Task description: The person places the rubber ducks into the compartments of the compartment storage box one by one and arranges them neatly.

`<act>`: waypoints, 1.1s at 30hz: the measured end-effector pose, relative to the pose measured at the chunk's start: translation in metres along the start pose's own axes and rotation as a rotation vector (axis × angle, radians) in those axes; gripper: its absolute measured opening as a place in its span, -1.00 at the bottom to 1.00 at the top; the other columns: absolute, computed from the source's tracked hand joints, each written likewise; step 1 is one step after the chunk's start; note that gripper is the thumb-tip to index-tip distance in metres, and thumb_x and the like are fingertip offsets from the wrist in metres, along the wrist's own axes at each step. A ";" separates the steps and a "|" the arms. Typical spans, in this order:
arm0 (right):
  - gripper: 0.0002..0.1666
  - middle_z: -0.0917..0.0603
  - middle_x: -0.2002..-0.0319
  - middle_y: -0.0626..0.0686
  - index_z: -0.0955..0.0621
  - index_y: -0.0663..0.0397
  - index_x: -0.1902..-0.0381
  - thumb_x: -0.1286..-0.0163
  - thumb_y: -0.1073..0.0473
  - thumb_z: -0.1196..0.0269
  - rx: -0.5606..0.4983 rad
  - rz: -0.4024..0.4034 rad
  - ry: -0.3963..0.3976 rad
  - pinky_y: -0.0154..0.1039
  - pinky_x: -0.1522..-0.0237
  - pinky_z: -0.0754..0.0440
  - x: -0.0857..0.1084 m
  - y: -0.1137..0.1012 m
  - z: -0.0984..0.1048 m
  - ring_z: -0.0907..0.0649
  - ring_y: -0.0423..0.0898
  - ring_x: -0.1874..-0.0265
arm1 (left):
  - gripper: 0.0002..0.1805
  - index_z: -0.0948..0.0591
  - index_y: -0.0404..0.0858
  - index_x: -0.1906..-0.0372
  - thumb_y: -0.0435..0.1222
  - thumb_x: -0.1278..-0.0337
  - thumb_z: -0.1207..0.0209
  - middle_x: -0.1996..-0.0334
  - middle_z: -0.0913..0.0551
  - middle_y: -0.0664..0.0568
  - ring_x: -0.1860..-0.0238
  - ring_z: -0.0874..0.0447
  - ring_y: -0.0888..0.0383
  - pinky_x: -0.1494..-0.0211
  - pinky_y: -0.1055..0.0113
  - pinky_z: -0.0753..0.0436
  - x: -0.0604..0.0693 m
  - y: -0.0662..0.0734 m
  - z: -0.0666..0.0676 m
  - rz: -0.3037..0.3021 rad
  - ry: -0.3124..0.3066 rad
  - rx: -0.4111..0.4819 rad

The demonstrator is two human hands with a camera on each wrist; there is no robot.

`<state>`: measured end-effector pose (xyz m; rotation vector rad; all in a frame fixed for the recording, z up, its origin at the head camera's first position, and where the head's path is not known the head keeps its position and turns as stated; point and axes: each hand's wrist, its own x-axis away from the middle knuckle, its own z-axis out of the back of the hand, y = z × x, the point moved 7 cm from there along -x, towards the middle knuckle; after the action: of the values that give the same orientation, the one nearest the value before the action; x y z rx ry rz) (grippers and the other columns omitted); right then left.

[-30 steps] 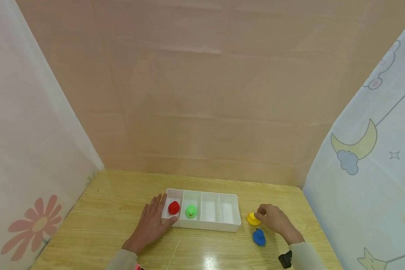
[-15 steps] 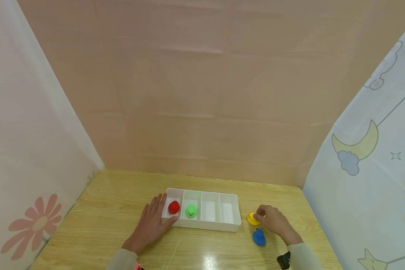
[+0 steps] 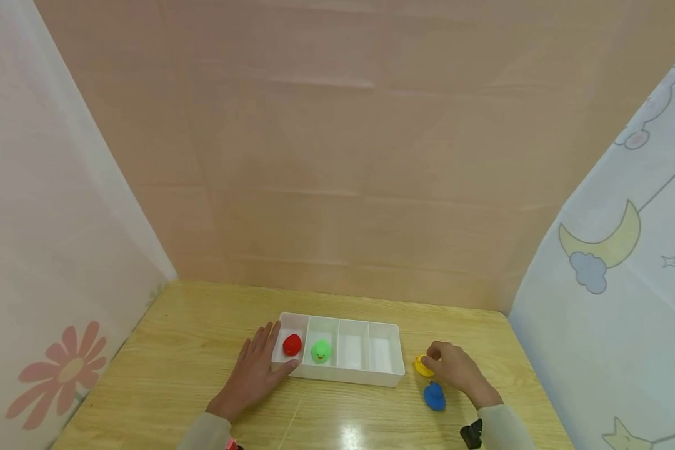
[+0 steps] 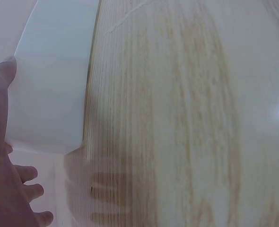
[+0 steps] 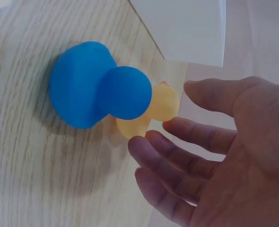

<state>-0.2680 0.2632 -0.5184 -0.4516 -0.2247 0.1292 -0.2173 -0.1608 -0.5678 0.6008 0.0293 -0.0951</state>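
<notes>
A white tray (image 3: 343, 375) with a row of compartments sits on the table. A red rubber duck (image 3: 292, 345) lies in its leftmost compartment, a green rubber duck (image 3: 321, 351) in the one beside it. The left hand (image 3: 253, 378) rests against the tray's left end, fingers extended, thumb along the front wall. Right of the tray, the right hand (image 3: 455, 370) is at a yellow rubber duck (image 5: 164, 105). Its thumb and index finger stand on either side of the duck's head, a narrow gap showing at the thumb. A blue rubber duck (image 3: 434, 396) stands nearer the person.
The wooden table (image 3: 202, 319) ends at a tan backdrop (image 3: 337, 187). Printed white sheets hang on both sides, the right sheet (image 3: 613, 325) close to the right forearm. In the right wrist view, the blue duck partly covers the yellow one.
The whole head view has shifted slightly. The right hand stays at the yellow duck, its wrist drifting a little to the left. The left hand and tray keep their places.
</notes>
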 end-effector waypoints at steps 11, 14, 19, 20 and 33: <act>-0.43 -0.79 0.06 0.21 -0.63 0.35 -0.03 -0.50 -0.12 -0.35 0.048 -0.067 -0.033 0.12 0.14 -0.75 -0.002 0.009 -0.009 -0.77 0.12 0.15 | 0.14 0.04 -0.10 -0.77 0.42 -0.37 -0.07 -0.75 -0.07 -0.19 -0.76 0.03 -0.29 -0.76 -0.37 0.04 0.002 0.004 0.003 0.015 -0.027 0.020; -0.37 -0.79 0.03 0.24 -0.62 0.35 -0.04 -0.50 -0.18 -0.33 0.066 -0.089 -0.040 0.14 0.13 -0.75 -0.004 0.009 -0.011 -0.77 0.15 0.13 | 0.14 0.04 -0.10 -0.77 0.43 -0.37 -0.06 -0.75 -0.07 -0.19 -0.76 0.03 -0.29 -0.76 -0.36 0.04 0.002 0.005 0.004 0.017 -0.031 0.018; -0.38 -0.78 0.01 0.25 -0.62 0.34 -0.06 -0.50 -0.17 -0.33 0.070 -0.092 -0.032 0.14 0.11 -0.76 -0.005 0.007 -0.013 -0.77 0.17 0.09 | 0.14 0.04 -0.10 -0.77 0.44 -0.37 -0.06 -0.75 -0.08 -0.18 -0.76 0.03 -0.29 -0.76 -0.36 0.03 0.002 0.003 0.002 0.014 -0.033 0.016; -0.38 -0.78 0.01 0.25 -0.62 0.34 -0.06 -0.50 -0.18 -0.33 0.072 -0.089 -0.030 0.14 0.11 -0.75 -0.005 0.007 -0.013 -0.77 0.16 0.10 | 0.14 0.02 -0.10 -0.77 0.44 -0.36 -0.06 -0.74 -0.09 -0.18 -0.75 0.01 -0.29 -0.76 -0.36 0.02 0.002 0.003 0.002 0.010 -0.028 0.016; -0.42 -0.80 0.09 0.21 -0.64 0.37 0.00 -0.47 -0.12 -0.38 0.065 -0.076 0.000 0.07 0.21 -0.75 -0.007 0.009 -0.017 -0.76 0.04 0.25 | 0.15 0.00 -0.12 -0.77 0.44 -0.36 -0.08 -0.73 -0.12 -0.19 -0.75 -0.01 -0.29 -0.75 -0.36 -0.02 0.001 0.002 0.001 0.004 -0.016 0.017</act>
<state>-0.2717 0.2629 -0.5391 -0.3779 -0.2371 0.0621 -0.2159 -0.1598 -0.5657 0.6174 0.0113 -0.0961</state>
